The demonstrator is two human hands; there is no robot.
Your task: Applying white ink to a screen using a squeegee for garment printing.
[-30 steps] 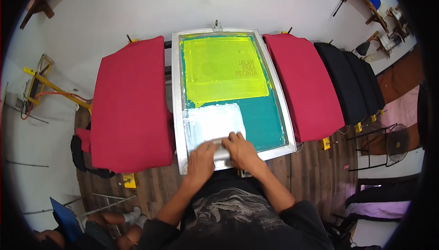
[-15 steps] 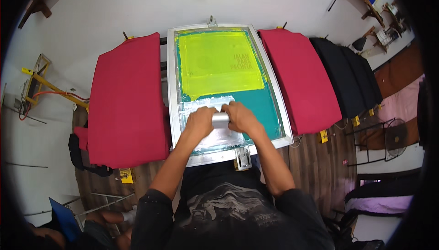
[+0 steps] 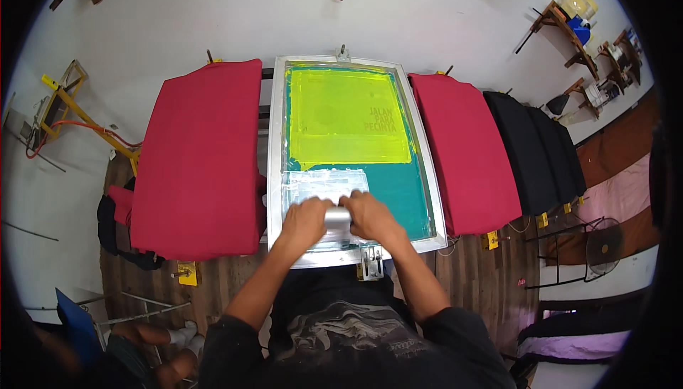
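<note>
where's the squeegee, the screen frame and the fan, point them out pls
Squeegee (image 3: 338, 216): head view, on the bare silver middle of its handle.
Screen frame (image 3: 277, 140): head view, on its left metal rail.
Fan (image 3: 605, 249): head view, near the centre of its round front.

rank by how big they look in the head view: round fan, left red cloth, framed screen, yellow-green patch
Largest to smallest, as they look:
1. framed screen
2. left red cloth
3. yellow-green patch
4. round fan
</note>
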